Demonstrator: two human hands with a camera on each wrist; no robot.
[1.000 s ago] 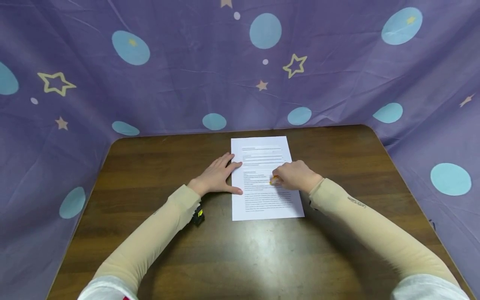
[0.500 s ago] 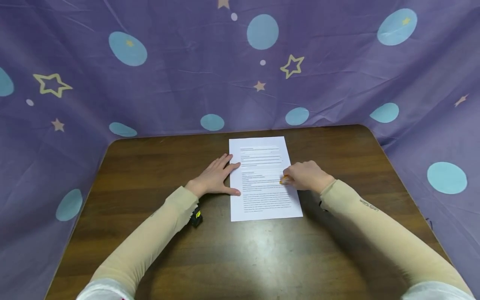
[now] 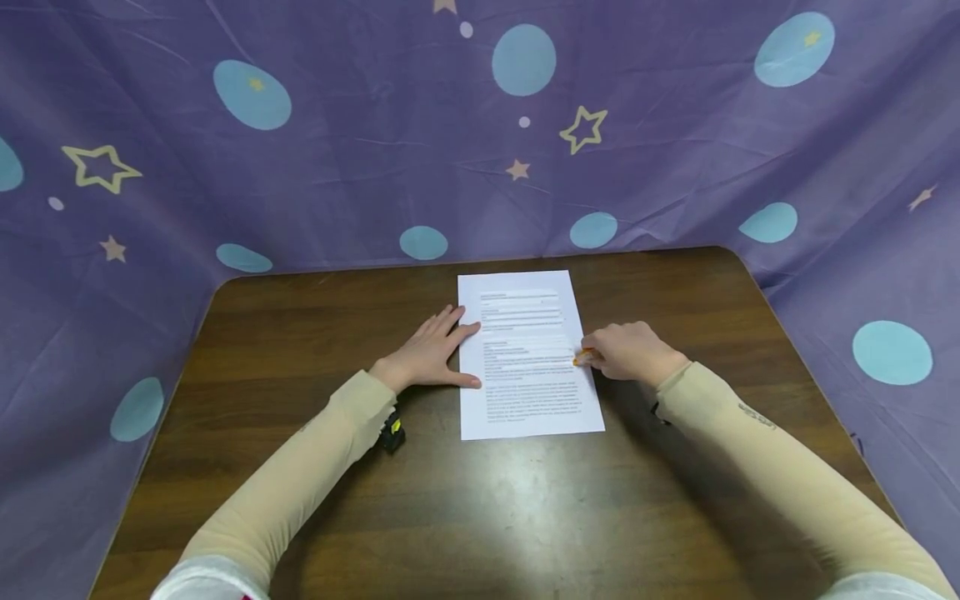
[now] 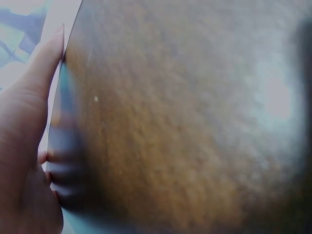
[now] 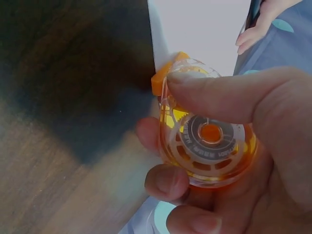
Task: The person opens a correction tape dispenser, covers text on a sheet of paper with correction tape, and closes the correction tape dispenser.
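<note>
A printed sheet of paper (image 3: pixel 529 354) lies lengthwise on the dark wooden counter (image 3: pixel 495 508), near its far edge. The left hand (image 3: pixel 427 354) lies flat with straight, spread fingers, its grip released; the palm rests on the counter just left of the sheet, and the fingertips and thumb press on the paper's left margin. The left wrist view shows one straight finger along the paper's edge, the rest being blurred wood. The right hand (image 3: pixel 633 350) sits at the sheet's right edge, about halfway down the page, with its grip curled around a small orange correction-tape dispenser (image 5: pixel 207 134). In the right wrist view the thumb lies across the top of the clear orange case, the other fingers curl beneath it, and the orange tip points at the paper's edge where white page meets wood. Both forearms wear beige sleeves. A purple cloth (image 3: pixel 360 142) printed with blue dots and stars hangs behind and beside the counter.
</note>
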